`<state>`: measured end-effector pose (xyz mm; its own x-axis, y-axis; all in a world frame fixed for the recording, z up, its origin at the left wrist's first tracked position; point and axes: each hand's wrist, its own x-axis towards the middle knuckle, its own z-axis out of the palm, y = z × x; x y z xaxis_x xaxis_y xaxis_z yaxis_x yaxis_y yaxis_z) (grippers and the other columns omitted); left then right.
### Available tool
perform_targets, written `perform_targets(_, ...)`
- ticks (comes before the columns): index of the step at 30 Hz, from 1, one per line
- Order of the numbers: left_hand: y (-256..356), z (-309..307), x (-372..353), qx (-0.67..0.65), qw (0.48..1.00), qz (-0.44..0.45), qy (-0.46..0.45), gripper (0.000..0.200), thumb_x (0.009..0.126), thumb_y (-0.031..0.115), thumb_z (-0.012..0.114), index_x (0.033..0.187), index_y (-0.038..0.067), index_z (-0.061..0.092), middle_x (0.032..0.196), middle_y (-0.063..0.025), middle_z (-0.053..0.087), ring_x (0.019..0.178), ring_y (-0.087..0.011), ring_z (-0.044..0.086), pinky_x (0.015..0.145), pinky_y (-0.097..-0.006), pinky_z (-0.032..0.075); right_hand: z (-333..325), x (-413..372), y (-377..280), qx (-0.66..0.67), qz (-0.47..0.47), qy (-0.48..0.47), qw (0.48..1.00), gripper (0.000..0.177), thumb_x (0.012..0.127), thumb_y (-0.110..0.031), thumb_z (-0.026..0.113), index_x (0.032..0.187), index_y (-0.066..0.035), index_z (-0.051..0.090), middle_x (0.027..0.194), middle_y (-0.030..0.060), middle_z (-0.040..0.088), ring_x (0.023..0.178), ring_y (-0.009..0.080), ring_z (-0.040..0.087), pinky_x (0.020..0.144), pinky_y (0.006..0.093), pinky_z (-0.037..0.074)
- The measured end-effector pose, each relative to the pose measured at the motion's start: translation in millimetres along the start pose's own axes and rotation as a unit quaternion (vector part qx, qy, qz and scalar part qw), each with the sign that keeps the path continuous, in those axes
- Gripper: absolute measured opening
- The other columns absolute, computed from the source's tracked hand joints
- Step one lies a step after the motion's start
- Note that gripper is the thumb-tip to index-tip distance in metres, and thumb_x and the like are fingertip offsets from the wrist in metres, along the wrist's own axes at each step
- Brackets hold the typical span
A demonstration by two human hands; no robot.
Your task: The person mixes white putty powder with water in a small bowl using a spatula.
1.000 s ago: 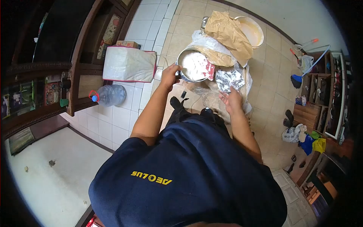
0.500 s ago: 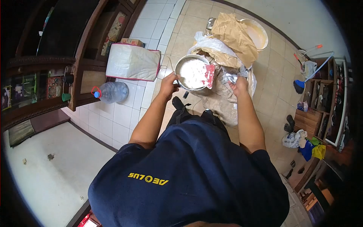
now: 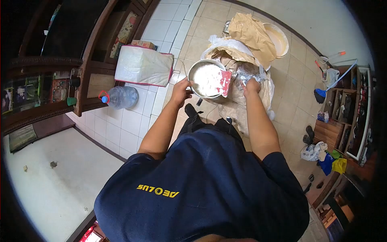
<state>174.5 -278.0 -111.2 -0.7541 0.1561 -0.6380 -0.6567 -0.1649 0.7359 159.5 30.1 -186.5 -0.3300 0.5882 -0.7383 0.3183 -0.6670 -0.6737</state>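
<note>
A round metal pan (image 3: 206, 76) holds a white, lumpy substance, and a red scraper (image 3: 225, 84) smeared with white lies at its right side. My left hand (image 3: 181, 92) grips the pan's left rim, fingers curled round it. To the right of the pan, my right hand (image 3: 250, 87) is closed at a crumpled clear plastic bag (image 3: 246, 73), over brown paper and white sheeting. Part of the bag is hidden by my fingers.
A brown paper sheet (image 3: 252, 36) partly covers a white bucket (image 3: 279, 40) beyond the pan. To the left are a water jug (image 3: 123, 98), a white padded cloth (image 3: 143, 66) and a dark cabinet (image 3: 94, 82). A wooden rack (image 3: 328, 131) stands at right.
My right hand has moved slightly left and turned, with its fingers now further over the plastic. My left hand keeps its hold on the pan, and the view has shifted slightly.
</note>
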Motion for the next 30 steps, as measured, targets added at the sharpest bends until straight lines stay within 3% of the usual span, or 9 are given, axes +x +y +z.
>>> perform_targets(3, -3, -2, 1, -0.008, 1.000, 0.004, 0.009, 0.045, 0.081, 0.025, 0.057, 0.124, 0.013, 0.059, 0.092, -0.0014, 0.062, 0.064, -0.0138, 0.057, 0.052, -0.0226, 0.041, -1, 46, 8, -0.147, -0.084, -0.009, 0.986, 0.040, 0.087, -0.009, 0.047, 0.127, -0.006, 0.046, 0.121, 0.0140, 0.054, 0.095, 0.0300, 0.060, 0.064, 0.0434, 0.059)
perform_targets(6, -3, 1, 2, -0.007, 1.000, -0.003, 0.009, 0.046, 0.082, 0.027, 0.057, 0.125, 0.013, 0.058, 0.093, -0.0015, 0.062, 0.065, -0.0139, 0.057, 0.052, -0.0226, 0.041, 8, 140, 9, -0.456, -0.165, -0.044, 0.873, 0.023, 0.085, -0.011, 0.049, 0.104, -0.003, 0.061, 0.107, 0.0121, 0.062, 0.078, 0.0265, 0.063, 0.063, 0.0412, 0.058)
perform_targets(7, -3, 0, 4, -0.006, 1.000, -0.003, 0.008, 0.046, 0.082, 0.027, 0.057, 0.125, 0.013, 0.058, 0.093, -0.0015, 0.062, 0.065, -0.0139, 0.057, 0.052, -0.0226, 0.041, 11, 121, 0, -0.548, -0.190, -0.054, 0.813, 0.022, 0.085, -0.012, 0.050, 0.096, -0.002, 0.066, 0.103, 0.0114, 0.065, 0.073, 0.0253, 0.065, 0.063, 0.0405, 0.057)
perform_targets(8, -4, 0, 5, -0.007, 1.000, -0.006, 0.011, 0.046, 0.082, 0.027, 0.057, 0.125, 0.013, 0.058, 0.093, -0.0016, 0.062, 0.066, -0.0141, 0.057, 0.052, -0.0225, 0.041, 18, 106, -20, -0.781, -0.263, -0.118, 0.555, 0.021, 0.085, -0.012, 0.051, 0.096, -0.001, 0.065, 0.102, 0.0086, 0.064, 0.081, 0.0253, 0.064, 0.070, 0.0459, 0.055)
perform_targets(9, -5, -2, 6, -0.009, 1.000, -0.009, 0.014, 0.046, 0.082, 0.028, 0.057, 0.124, 0.013, 0.058, 0.094, -0.0017, 0.063, 0.066, -0.0143, 0.057, 0.052, -0.0225, 0.041, 19, 109, -18, -0.780, -0.263, -0.116, 0.555, 0.021, 0.085, -0.012, 0.051, 0.096, -0.001, 0.065, 0.102, 0.0086, 0.064, 0.081, 0.0253, 0.064, 0.070, 0.0459, 0.055)
perform_targets(12, -6, -1, 6, -0.029, 0.999, -0.008, 0.013, 0.045, 0.081, 0.029, 0.058, 0.124, 0.013, 0.058, 0.094, -0.0018, 0.063, 0.066, -0.0148, 0.057, 0.053, -0.0230, 0.041, 24, 144, 2, -0.529, -0.152, -0.105, 0.828, 0.032, 0.084, -0.013, 0.048, 0.111, -0.002, 0.062, 0.119, 0.0191, 0.059, 0.105, 0.0344, 0.058, 0.086, 0.0445, 0.050)
perform_targets(15, -13, -1, 9, -0.052, 0.998, -0.013, 0.022, 0.045, 0.081, 0.030, 0.058, 0.123, 0.013, 0.058, 0.095, -0.0017, 0.063, 0.066, -0.0155, 0.057, 0.054, -0.0236, 0.041, 36, 69, -29, -0.254, 0.013, -0.078, 0.964, 0.036, 0.086, -0.011, 0.047, 0.121, -0.006, 0.054, 0.125, 0.0150, 0.051, 0.107, 0.0321, 0.053, 0.085, 0.0477, 0.050)
perform_targets(27, 4, 4, 8, -0.039, 0.999, 0.011, 0.008, 0.040, 0.078, 0.037, 0.060, 0.108, 0.010, 0.056, 0.095, -0.0023, 0.062, 0.069, -0.0158, 0.053, 0.058, -0.0273, 0.038, 59, 66, -26, -0.184, 0.006, -0.017, 0.983, 0.040, 0.086, -0.012, 0.048, 0.125, -0.006, 0.048, 0.126, 0.0124, 0.048, 0.106, 0.0288, 0.053, 0.080, 0.0463, 0.050)
perform_targets(30, 5, 4, 8, -0.035, 0.999, 0.011, 0.015, 0.039, 0.078, 0.037, 0.061, 0.107, 0.010, 0.056, 0.094, -0.0023, 0.061, 0.068, -0.0158, 0.052, 0.058, -0.0271, 0.038, 55, 79, -27, -0.393, -0.032, -0.082, 0.915, 0.041, 0.086, -0.017, 0.048, 0.125, -0.005, 0.050, 0.128, 0.0128, 0.048, 0.110, 0.0292, 0.052, 0.080, 0.0449, 0.052)
